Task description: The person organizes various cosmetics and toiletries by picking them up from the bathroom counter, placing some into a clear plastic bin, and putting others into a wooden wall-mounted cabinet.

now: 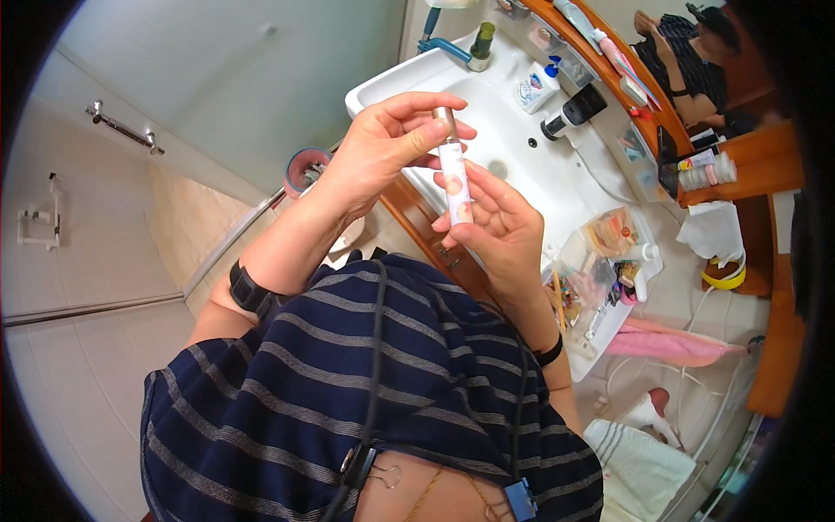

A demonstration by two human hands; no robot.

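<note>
A slim white cosmetic tube (455,183) with round peach-coloured pictures and writing is held between my hands, over the near edge of the white washbasin (483,104). The fingers and thumb of my left hand (398,130) grip its metallic rose-gold cap (445,121). Cap and body are in line; whether the cap is loose cannot be told. My right hand (505,225) holds the lower end of the body, thumb in front and fingers behind. Both forearms reach forward from the striped dark shirt.
On the basin stand a green bottle (482,42), a pump soap bottle (538,85) and a black-and-white container (574,112). Packets and small items crowd a clear bag (587,287) at the right. An orange wooden shelf edge (642,85) borders the mirror. A pink bin (303,171) stands at left.
</note>
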